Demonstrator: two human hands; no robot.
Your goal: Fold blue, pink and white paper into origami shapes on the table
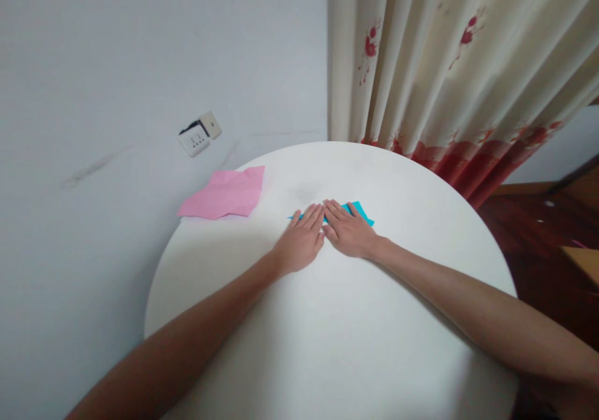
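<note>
both hands [322, 236] flat on blue paper [358, 211].

Turquoise paper [359, 210], flat on the white round table [374, 345], mostly covered, corners showing

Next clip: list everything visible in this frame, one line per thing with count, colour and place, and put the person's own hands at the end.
blue paper: 1, turquoise, flat on the table near its middle, mostly hidden under both hands
pink paper: 1, pink, creased, at the table's far left edge, partly over the rim
table: 1, white, round, fills the lower centre
wall socket: 1, white, on the grey wall beyond the table
curtain: 1, cream with red flowers and red hem, upper right
left hand: 1, palm down, pressing the blue paper
right hand: 1, palm down on the blue paper, touching the left hand
</note>
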